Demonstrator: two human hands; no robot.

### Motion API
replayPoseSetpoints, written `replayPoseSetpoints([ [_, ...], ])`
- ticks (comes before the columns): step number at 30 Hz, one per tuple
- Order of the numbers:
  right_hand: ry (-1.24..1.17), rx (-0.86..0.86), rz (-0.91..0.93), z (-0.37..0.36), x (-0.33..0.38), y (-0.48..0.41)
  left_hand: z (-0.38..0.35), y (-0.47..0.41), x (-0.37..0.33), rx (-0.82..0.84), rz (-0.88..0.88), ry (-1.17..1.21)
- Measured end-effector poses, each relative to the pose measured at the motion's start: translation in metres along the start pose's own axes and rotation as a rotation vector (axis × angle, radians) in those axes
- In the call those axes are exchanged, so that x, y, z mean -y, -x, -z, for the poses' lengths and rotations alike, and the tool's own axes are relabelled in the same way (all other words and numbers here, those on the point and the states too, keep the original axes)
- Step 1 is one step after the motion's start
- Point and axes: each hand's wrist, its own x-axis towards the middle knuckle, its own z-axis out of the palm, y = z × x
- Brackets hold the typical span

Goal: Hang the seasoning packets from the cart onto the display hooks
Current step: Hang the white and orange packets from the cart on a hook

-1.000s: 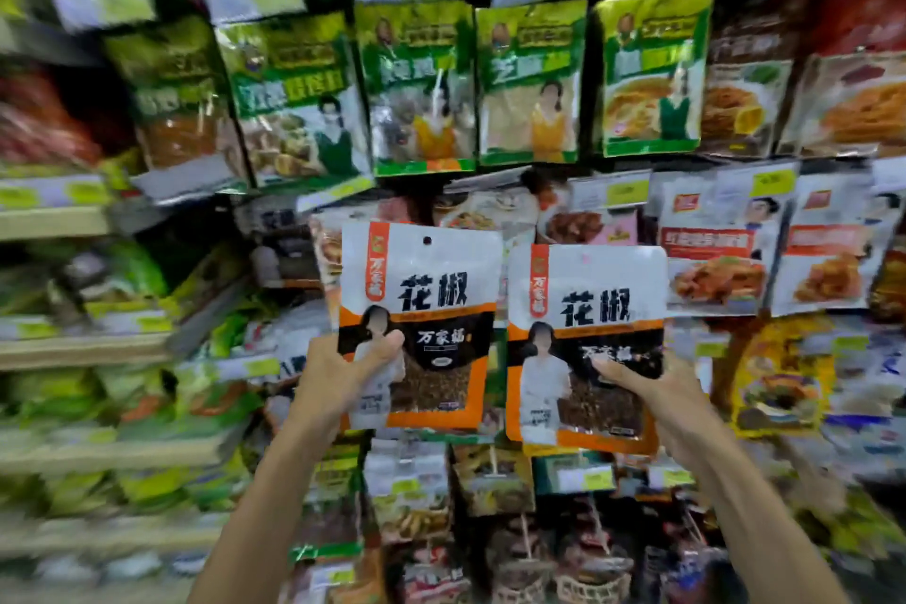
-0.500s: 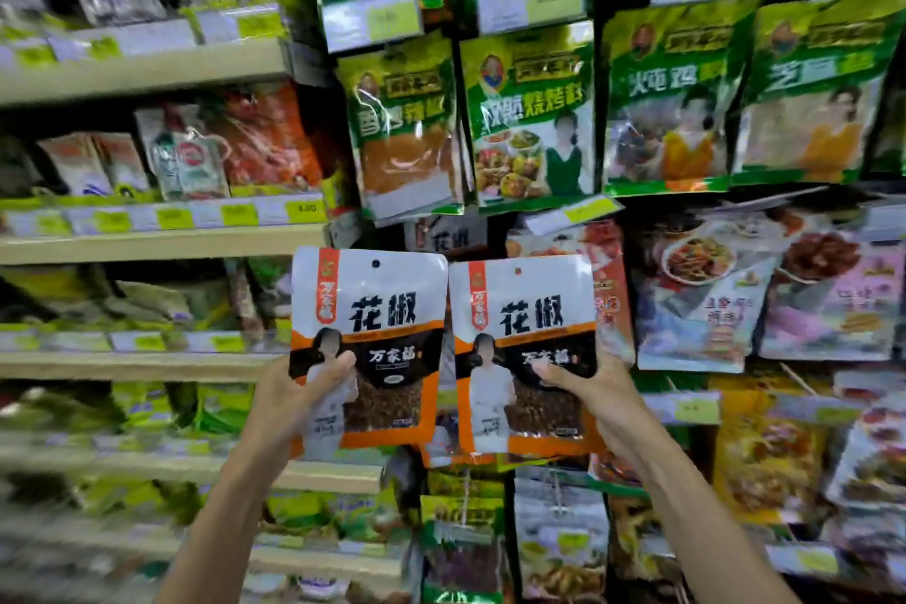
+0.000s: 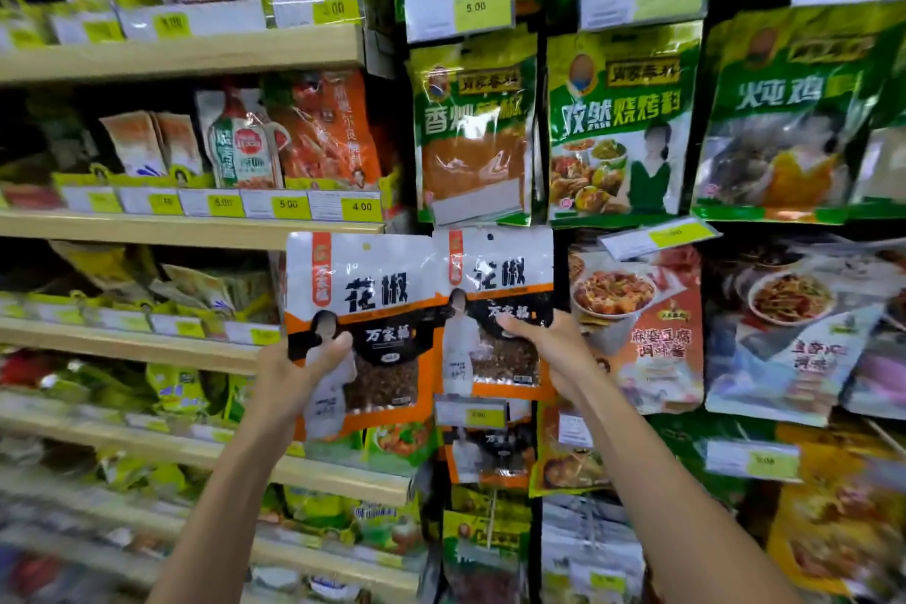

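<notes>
Two packets are in hand and neither is plainly hung, so I judge the task partly done at best. The left hand [image 3: 294,373] grips the left packet [image 3: 363,289] by its lower left corner, with the thumb curled over the front and the fingers behind. The right hand [image 3: 554,353] grips the right packet [image 3: 492,270] at its right edge, thumb laid across the front, the other fingers hidden behind it. Both packets stand upright, side by side with edges meeting, up against the display. The right one sits just under a row of green packets [image 3: 473,132]. Its punched hole shows dark near the top edge, but no hook shows there, so I cannot tell whether it is threaded.

Just below it is a price tag [image 3: 478,414], and under that hangs a hung packet [image 3: 483,456] of the same kind, which suggests this column is the target and already has stock. Left to do, as I judge it: seat the right packet, then the left. The cart is out of view, so how many more wait there cannot be told.

Count:
- hands: two, both holding
- packets held: two
- same kind already hanging: one in view
- green packets in the row above: three
- shelves [image 3: 186,228] at left: at least four, the lower ones blurred
</notes>
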Motion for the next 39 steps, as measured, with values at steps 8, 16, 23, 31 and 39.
replayPoseSetpoints([
  [8,-0.047,-0.021,-0.055,-0.004,-0.022,-0.018,-0.017,-0.021,0.009,0.024,0.017,0.061],
  [16,-0.054,-0.088,-0.076,-0.011,-0.027,-0.038,-0.030,-0.036,0.007,0.087,-0.050,0.071],
  [23,0.005,-0.128,-0.163,-0.009,-0.024,-0.045,-0.038,-0.046,0.015,0.181,-0.058,0.153],
  [31,0.317,-0.332,0.107,-0.007,-0.025,0.001,-0.050,-0.042,0.029,0.294,-0.030,0.159],
  [39,-0.298,-0.057,-0.028,-0.013,-0.013,0.039,-0.094,-0.034,0.029,0.353,0.039,0.202],
])
